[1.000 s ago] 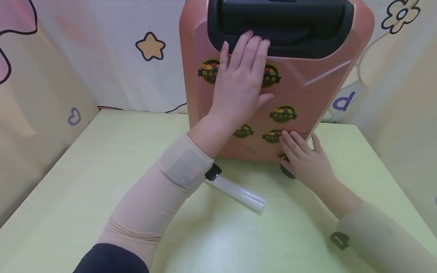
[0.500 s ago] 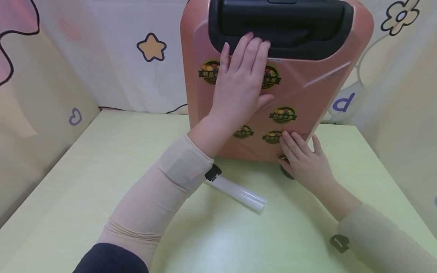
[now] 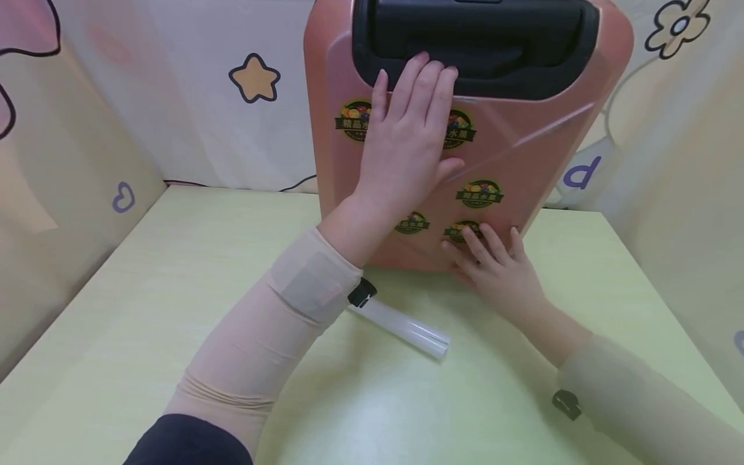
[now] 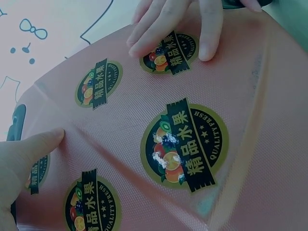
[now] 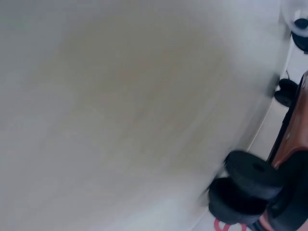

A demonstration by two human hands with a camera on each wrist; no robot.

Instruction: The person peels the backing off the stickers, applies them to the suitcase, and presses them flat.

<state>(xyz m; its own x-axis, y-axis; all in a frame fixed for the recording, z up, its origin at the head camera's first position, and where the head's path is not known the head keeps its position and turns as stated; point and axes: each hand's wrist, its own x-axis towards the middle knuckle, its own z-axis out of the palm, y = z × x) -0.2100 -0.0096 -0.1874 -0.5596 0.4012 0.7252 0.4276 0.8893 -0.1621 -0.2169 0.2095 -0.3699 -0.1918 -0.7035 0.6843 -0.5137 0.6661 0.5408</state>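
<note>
A pink suitcase (image 3: 546, 148) stands upright on the table, its front bearing several round fruit stickers. My left hand (image 3: 407, 142) lies against its upper front with straight fingers, their tips on the black panel (image 3: 558, 77), partly covering two upper stickers. My right hand (image 3: 506, 278) rests its spread fingers low on the front, over the lower-right sticker (image 3: 456, 231). The left wrist view shows those fingers at the edges of that sticker (image 4: 185, 43), and my left thumb (image 4: 43, 147) on the shell. In the right wrist view the suitcase's black wheels (image 5: 250, 178) appear, without the hand.
On the table (image 3: 232, 258) in front of the suitcase lies a clear plastic roll (image 3: 407, 326), its far end behind my left wrist. A black clip (image 3: 362, 292) sits at that wrist. Patterned curtains (image 3: 192, 97) hang behind and at both sides.
My right hand has slid left along the lower front and its fingers have spread over the sticker. It now hides the wheel seen before. The left hand and suitcase have stayed put.
</note>
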